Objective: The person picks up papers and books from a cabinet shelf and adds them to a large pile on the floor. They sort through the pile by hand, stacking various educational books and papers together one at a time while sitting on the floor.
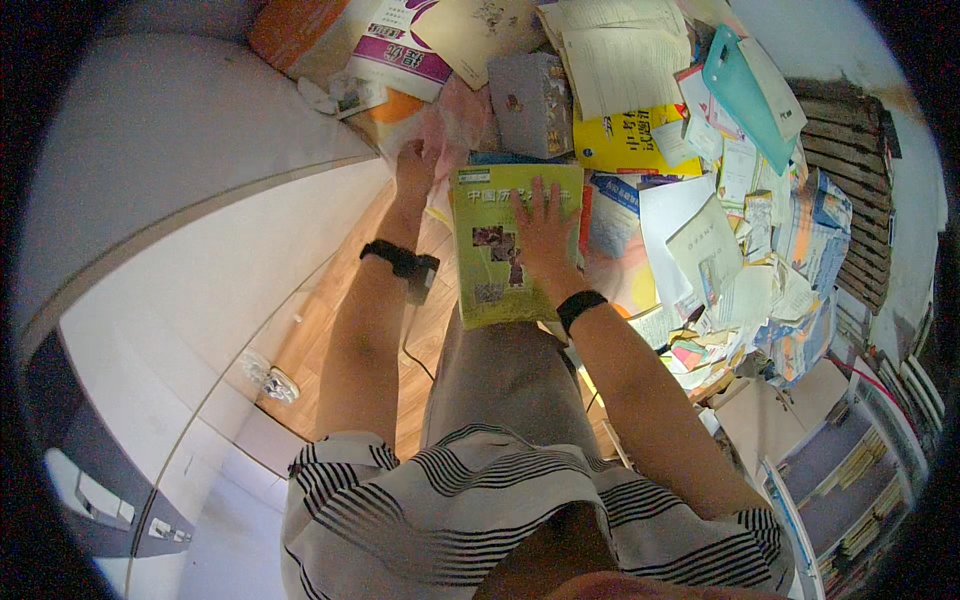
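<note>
A green paperback book [484,210] with small pictures on its cover lies before me, its near edge over my lap. My right hand [544,232] rests spread and palm down on the cover's right half. To the left of the book, my left hand [417,166] is at a crumpled pink translucent plastic bag [454,120]; whether its fingers grip the plastic I cannot tell. Just beyond the book stands a grey box [529,105], with a yellow workbook [619,142] beside it under open papers [626,64].
Loose papers and booklets [705,247] pile up on the right, with a teal folder [750,97] on top. A white and purple book [401,52] lies at the back left. A grey-topped white cabinet [225,217] borders the left side. A cable [411,356] hangs below my left wrist.
</note>
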Motion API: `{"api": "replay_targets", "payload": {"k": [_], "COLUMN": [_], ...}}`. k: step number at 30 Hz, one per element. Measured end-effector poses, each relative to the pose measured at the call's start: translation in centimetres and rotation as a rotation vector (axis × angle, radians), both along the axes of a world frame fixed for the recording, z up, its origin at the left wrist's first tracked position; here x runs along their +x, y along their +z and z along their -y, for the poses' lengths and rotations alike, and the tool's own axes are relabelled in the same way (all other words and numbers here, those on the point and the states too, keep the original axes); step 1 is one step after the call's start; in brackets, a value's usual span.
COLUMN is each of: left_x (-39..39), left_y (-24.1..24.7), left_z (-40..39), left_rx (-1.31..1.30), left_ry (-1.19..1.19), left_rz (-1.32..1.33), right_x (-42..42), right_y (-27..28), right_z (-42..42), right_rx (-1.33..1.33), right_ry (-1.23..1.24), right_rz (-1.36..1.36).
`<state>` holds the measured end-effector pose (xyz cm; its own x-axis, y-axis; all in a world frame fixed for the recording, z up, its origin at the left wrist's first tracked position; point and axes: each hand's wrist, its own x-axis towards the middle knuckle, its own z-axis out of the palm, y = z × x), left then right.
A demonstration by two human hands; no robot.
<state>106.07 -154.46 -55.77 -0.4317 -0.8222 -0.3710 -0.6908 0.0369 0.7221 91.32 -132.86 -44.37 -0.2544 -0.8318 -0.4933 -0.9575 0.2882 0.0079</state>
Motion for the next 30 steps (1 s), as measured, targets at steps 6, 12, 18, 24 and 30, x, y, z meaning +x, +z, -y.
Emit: {"api": "replay_targets", "payload": {"k": [6,12,18,24,30], "left_x": [-4.0,-5.2,-9.2,-14.1,-14.3], "left_y": [-2.4,-5.2,-7.4,-8.3,-5.2], "left_z": [2.9,7.4,7.7,7.6,9.8], "left_rx": [0.07,0.169,0.341,0.603,0.846], "left_ry": [0.022,0.104,0.395,0.57,0.634], "left_rz": [0.157,0.054,-0.463,-0.796,-0.855], "right_x": [-0.1,-0.1,-0.1,-0.5,-0.2], "right_y": [-1.4,-1.6,-1.7,-1.0,-1.3], "right_z": [-0.9,-0.5,-0.9,0.0,-0.1], "right_rx": [-0.091,-0.163,-0.193,-0.171,-0.169], "right_ry": [-0.01,-0.067,-0.094,-0.116,-0.112], "right_rz": [-0.028,0.069,0.11,0.166,0.157]}}
